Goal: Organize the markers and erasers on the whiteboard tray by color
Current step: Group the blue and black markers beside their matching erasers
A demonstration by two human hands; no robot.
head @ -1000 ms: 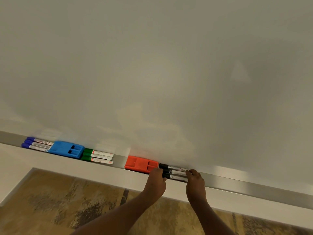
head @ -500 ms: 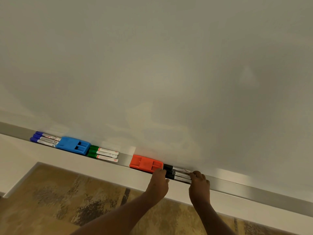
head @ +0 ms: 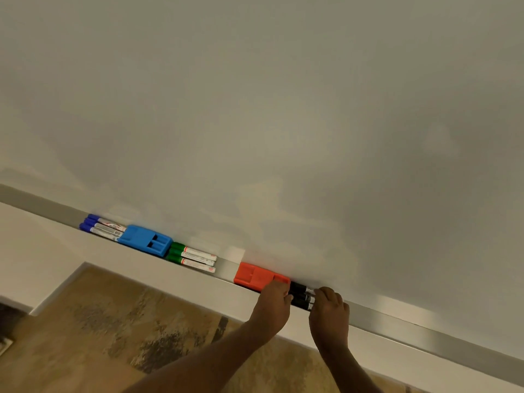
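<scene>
The right hand (head: 329, 307) is closing in toward the left hand (head: 273, 300), both hands curling around the black markers (head: 299, 295), which are lying along the tray (head: 425, 327), touching the orange eraser (head: 255, 275).

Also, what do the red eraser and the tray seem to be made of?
The red eraser looks like moulded matte plastic: even colour, rounded edges. The tray looks like brushed metal, probably aluminium: grey with a soft sheen.
</scene>
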